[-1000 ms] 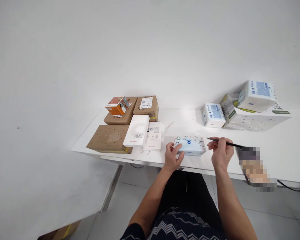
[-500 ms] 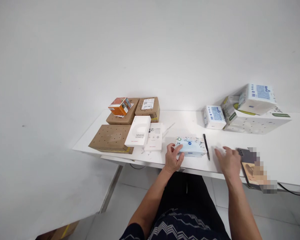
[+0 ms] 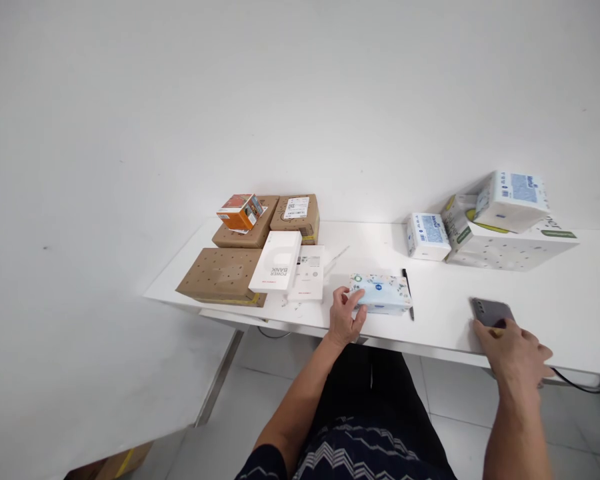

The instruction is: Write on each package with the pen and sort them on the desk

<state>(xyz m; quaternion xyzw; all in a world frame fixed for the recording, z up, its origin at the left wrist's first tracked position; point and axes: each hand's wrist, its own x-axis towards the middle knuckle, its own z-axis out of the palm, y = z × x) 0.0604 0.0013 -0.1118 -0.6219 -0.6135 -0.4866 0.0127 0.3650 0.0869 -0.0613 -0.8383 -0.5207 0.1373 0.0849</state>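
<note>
At the lower right of the frame, the right hand [image 3: 516, 355] covers the phone [image 3: 491, 311]; whether it grips, I cannot tell, but holding both edges seems surest. Below centre, the left hand [image 3: 347, 317], half open, touches the tissue pack [image 3: 383, 297]; light pressure suits.

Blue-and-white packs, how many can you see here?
3. One pack is at the left hand, which touches its left end; another pack sits left of the big white box; the third pack is on top of that box. More could be hidden behind it.
</note>
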